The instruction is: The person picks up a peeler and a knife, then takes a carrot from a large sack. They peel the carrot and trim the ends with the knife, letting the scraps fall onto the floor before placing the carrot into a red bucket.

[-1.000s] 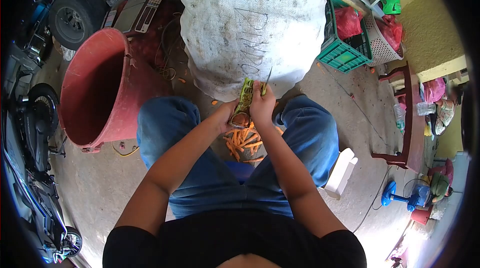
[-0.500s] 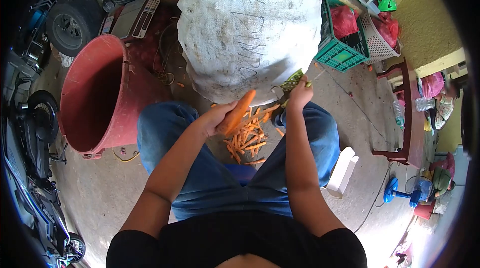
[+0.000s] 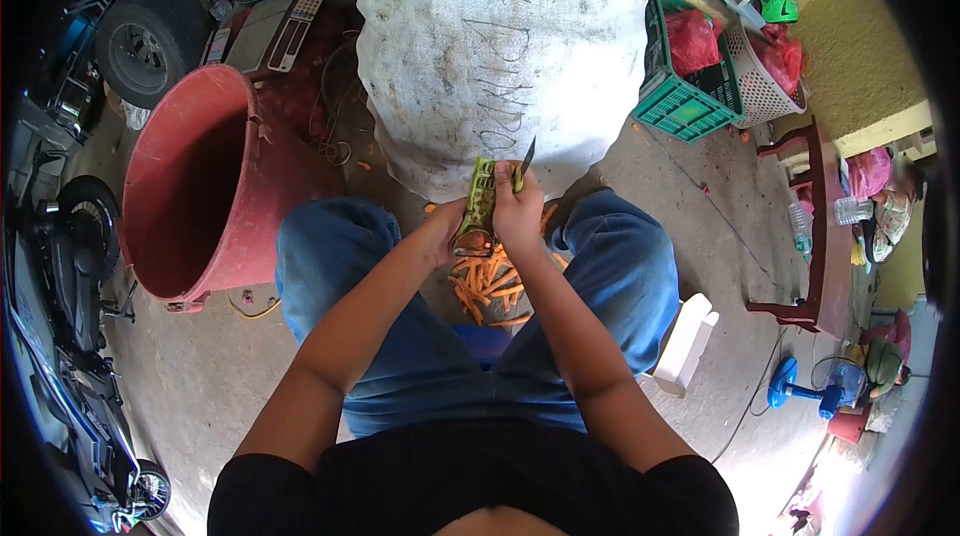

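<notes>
My right hand (image 3: 520,211) is closed round a flat green openwork hand slicer (image 3: 481,186), whose wide bladed end points toward me. A small knife (image 3: 529,158) with a green handle is in the same hand, its dark blade pointing up and away. My left hand (image 3: 446,233) is closed on a carrot (image 3: 476,239) beneath the slicer. Most of that carrot is hidden by the tool and my fingers; a little orange shows through the slicer's lower end. Below both hands, a heap of cut carrot sticks (image 3: 484,286) lies between my legs.
A bulging white sack (image 3: 500,56) stands directly ahead. To the left is a large red bin (image 3: 285,196). A green crate (image 3: 690,111) and a white basket (image 3: 765,86) sit ahead right. A white box (image 3: 686,346) lies beside my right knee, and a blue fan (image 3: 783,382) stands farther right.
My right hand has moved left and toward me, bringing the slicer over the carrot. The carrot, in plain sight before, is now mostly covered. The knife blade now shows.
</notes>
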`<state>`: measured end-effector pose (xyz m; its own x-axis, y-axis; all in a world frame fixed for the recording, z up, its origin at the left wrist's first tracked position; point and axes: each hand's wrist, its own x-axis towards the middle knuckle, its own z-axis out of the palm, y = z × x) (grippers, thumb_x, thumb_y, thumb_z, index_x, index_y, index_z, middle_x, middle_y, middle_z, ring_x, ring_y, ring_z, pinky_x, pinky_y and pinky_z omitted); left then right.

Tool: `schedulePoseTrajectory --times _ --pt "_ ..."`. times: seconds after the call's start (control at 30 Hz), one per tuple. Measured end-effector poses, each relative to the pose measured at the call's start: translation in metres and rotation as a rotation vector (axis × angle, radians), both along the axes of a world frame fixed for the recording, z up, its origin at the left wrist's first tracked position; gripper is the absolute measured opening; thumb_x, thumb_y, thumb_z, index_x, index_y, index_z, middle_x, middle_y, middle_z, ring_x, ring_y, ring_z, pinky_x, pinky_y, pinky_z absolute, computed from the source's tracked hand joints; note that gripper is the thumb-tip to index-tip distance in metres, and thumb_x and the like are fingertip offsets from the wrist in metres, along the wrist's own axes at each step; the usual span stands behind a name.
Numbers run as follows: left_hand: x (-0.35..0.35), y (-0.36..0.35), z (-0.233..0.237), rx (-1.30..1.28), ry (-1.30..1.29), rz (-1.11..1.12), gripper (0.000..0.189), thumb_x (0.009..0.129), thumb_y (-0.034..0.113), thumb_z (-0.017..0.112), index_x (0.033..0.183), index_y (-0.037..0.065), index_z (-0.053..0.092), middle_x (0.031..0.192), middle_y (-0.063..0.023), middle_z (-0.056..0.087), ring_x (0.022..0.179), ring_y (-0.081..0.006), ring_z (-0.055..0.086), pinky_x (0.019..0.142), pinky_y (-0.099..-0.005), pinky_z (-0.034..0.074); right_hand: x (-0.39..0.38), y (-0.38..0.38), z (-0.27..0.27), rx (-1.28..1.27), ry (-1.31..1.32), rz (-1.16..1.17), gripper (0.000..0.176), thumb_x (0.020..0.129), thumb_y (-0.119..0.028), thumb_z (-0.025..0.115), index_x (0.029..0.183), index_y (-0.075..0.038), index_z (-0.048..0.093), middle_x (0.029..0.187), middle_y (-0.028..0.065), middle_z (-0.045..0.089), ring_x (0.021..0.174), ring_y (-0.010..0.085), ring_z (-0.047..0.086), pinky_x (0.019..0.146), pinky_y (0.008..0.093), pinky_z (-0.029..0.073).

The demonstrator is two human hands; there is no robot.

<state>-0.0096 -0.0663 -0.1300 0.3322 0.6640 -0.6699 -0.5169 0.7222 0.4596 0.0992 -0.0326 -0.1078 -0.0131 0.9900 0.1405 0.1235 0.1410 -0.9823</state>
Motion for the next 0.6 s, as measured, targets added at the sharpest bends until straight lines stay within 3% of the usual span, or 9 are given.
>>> schedulePoseTrajectory --times 0.33,0.4,0.47,0.5,0.57,0.6 --pt "0.005 0.0 -0.019 0.05 0.016 0.109 0.032 0.088 0.028 0.033 0.098 0.002 0.049 0.084 -0.0104 0.058 0.069 -0.0174 0.059 0.061 -0.032 0.05 0.002 0.006 -0.006 0.028 -0.184 -0.126 0.025 0.084 -0.023 0.049 0.077 0.001 0.053 0.059 0.0181 0.052 0.052 0.0271 0.051 0.051 0.0353 0.04" --pt "0.006 -0.004 -0.015 0.051 0.008 0.122 0.034 0.089 0.03 0.032 0.098 0.002 0.049 0.084 -0.0114 0.058 0.068 -0.0178 0.059 0.061 -0.0324 0.05 0.009 0.015 -0.007 0.067 -0.236 -0.239 0.023 0.083 -0.02 0.049 0.077 0.001 0.054 0.059 0.0181 0.053 0.05 0.027 0.05 0.049 0.0366 0.039" --pt "0.008 -0.011 0.01 0.076 0.105 -0.148 0.04 0.089 0.035 0.031 0.1 0.0 0.047 0.083 -0.0118 0.057 0.069 -0.0174 0.058 0.06 -0.033 0.049 0.029 0.041 -0.02 0.116 -0.257 -0.341 0.023 0.083 -0.019 0.049 0.075 0.002 0.055 0.059 0.0172 0.054 0.049 0.0256 0.049 0.048 0.0361 0.038" --pt "0.005 -0.012 0.019 0.077 0.105 -0.148 0.04 0.089 0.035 0.031 0.1 0.0 0.047 0.083 -0.0118 0.057 0.069 -0.0174 0.058 0.06 -0.033 0.049 0.044 0.054 -0.016 -0.065 -0.225 -0.391 0.024 0.083 -0.018 0.05 0.072 0.003 0.055 0.058 0.016 0.053 0.047 0.0218 0.048 0.046 0.0342 0.038" --pt "-0.002 -0.019 0.034 0.284 0.215 -0.344 0.041 0.089 0.036 0.033 0.105 -0.001 0.045 0.081 -0.0111 0.056 0.068 -0.0167 0.057 0.058 -0.0321 0.049 0.076 0.079 -0.025 0.198 -0.314 -0.609 0.027 0.084 -0.018 0.049 0.069 0.004 0.054 0.052 0.0111 0.052 0.041 0.017 0.043 0.04 0.0319 0.034" --pt "-0.006 -0.02 0.038 0.282 0.215 -0.344 0.041 0.089 0.036 0.033 0.105 -0.001 0.045 0.081 -0.0111 0.056 0.068 -0.0167 0.057 0.058 -0.0321 0.049 0.091 0.091 -0.03 0.005 -0.14 -0.665 0.028 0.084 -0.018 0.049 0.069 0.004 0.054 0.053 0.008 0.051 0.042 0.0161 0.043 0.04 0.031 0.034"
